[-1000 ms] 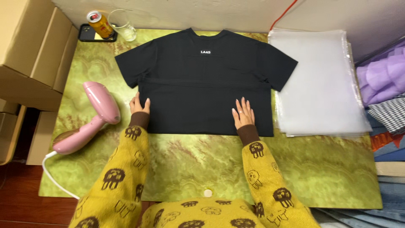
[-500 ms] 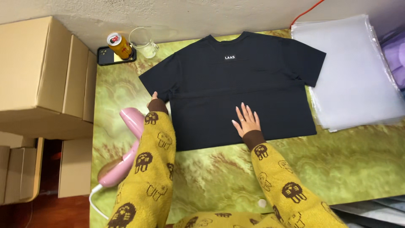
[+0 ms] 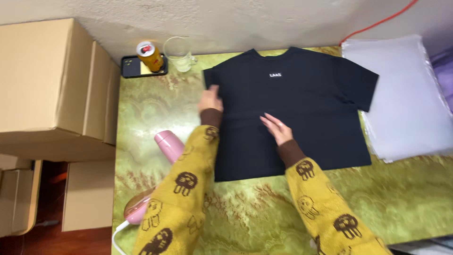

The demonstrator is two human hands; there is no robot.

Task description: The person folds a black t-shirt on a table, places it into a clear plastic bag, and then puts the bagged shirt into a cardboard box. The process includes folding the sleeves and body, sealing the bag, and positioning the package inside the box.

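Pressing hands (image 3: 210, 100) flat, black T-shirt (image 3: 302, 104)

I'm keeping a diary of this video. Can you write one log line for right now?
left hand: on black T-shirt left sleeve edge | right hand: flat on shirt middle | shirt: spread on green table | pink steamer: beside left arm

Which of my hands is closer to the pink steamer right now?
Left. The left hand rests at the shirt's left edge, just above the steamer. The right hand lies mid-shirt, farther away.
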